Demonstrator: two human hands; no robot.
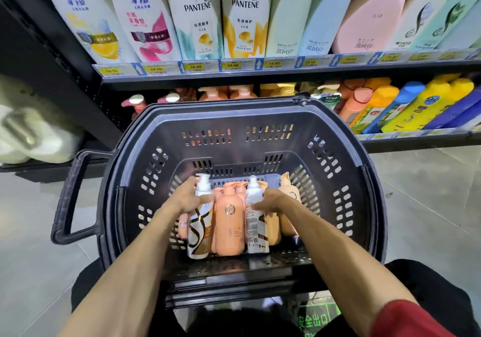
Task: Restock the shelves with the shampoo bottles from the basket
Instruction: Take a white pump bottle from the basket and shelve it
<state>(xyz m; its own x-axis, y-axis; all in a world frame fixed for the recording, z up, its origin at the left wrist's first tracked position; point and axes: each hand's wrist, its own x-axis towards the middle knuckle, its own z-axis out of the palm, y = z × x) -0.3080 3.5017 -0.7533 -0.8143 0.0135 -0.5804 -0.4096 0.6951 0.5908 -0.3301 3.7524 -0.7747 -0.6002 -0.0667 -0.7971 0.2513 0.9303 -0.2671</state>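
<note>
A black plastic basket (260, 133) stands on the floor before the shelves and holds several pump bottles. My left hand (188, 197) grips a white bottle with brown and gold swirls (199, 228) near its neck. My right hand (272, 201) grips a second white bottle (256, 222) whose back label faces me. Between them stands an orange bottle (229, 222); more orange bottles sit behind, and one (290, 192) to the right. The lower shelf (390, 139) behind the basket carries orange pump bottles (223, 93).
The upper shelf (260, 72) holds big white, green, blue and pink bottles above yellow price tags. Yellow and blue bottles (416, 107) lie at the lower shelf's right. White jugs (31, 128) sit at left. The basket's handle (70, 196) juts left over the grey floor.
</note>
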